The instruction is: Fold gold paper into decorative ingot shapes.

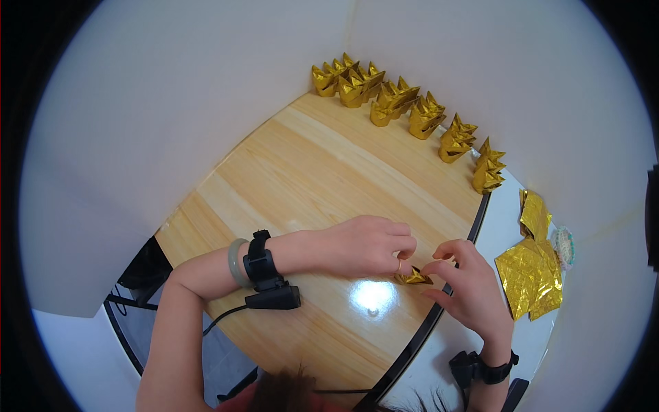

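Observation:
A small piece of folded gold foil paper (416,277) lies low over the table near its right edge. My left hand (374,246) reaches across from the left with its fingers curled down, closed on the left end of the foil. Part of the foil is hidden under those fingers. At its other end is my right hand (470,285), thumb and fingers spread apart, the fingertips close to the foil's right tip. Whether they touch it I cannot tell. The left hand wears a ring; a bangle and a black strap device are on the left wrist.
Several gold foil ingot shapes (427,117) stand in rows along the far right edge of the wood-grain table (295,172). Flat gold foil sheets (528,275) lie on a white surface at right, beside a round pale object (563,247). Walls rise behind the table.

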Motion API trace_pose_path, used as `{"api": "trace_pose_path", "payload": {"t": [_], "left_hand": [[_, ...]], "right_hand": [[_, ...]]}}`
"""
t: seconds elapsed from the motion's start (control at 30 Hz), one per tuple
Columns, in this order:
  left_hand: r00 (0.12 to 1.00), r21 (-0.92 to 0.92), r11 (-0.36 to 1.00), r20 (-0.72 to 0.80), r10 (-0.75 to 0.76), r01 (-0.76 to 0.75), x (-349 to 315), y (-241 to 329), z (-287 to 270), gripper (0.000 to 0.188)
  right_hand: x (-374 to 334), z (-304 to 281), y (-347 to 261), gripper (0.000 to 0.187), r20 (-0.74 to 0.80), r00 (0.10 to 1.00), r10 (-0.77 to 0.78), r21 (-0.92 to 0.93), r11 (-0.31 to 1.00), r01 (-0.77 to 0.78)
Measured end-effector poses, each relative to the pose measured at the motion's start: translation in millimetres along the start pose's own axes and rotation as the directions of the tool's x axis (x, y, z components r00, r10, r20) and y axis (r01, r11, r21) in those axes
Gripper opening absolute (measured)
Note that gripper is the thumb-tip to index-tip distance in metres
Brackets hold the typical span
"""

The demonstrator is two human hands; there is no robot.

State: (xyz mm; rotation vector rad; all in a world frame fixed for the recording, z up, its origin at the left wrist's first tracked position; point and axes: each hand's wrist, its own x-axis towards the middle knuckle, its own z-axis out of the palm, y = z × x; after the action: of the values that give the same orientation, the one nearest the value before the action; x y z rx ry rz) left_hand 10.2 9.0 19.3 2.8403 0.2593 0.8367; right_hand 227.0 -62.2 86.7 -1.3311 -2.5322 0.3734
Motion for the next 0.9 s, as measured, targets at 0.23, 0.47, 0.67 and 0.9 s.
{"api": "trace_pose_path", "payload": {"t": [0.23,0.47,0.67,0.9], "left_hand": [[0.995,0.067,0.998,0.099,0.007,-0.013,0.0,-1.2,0.4,0.012],[0.999,-0.075,0.996,0.025,-0.036,0.038,1.5,-0.7,-4.1,0.012],[0.988,-0.04,0.999,0.155,-0.024,0.031,1.5,-1.9,-7.4,0.013],[0.986,-0.056,0.985,0.045,-0.16,0.162,-4.7,-15.5,-18.1,0.012]], "right_hand": [[0.2,12.1,2.8,0.022,0.006,0.998,-0.065,-0.181,0.981,0.065],[0.6,6.1,-0.4,0.022,-0.045,0.996,-0.074,-0.151,0.986,0.067],[1.0,12.2,4.8,0.022,-0.014,0.995,-0.095,-0.173,0.981,0.091],[2.6,10.9,8.9,0.025,-0.165,0.986,-0.013,0.065,0.998,0.024]]}}
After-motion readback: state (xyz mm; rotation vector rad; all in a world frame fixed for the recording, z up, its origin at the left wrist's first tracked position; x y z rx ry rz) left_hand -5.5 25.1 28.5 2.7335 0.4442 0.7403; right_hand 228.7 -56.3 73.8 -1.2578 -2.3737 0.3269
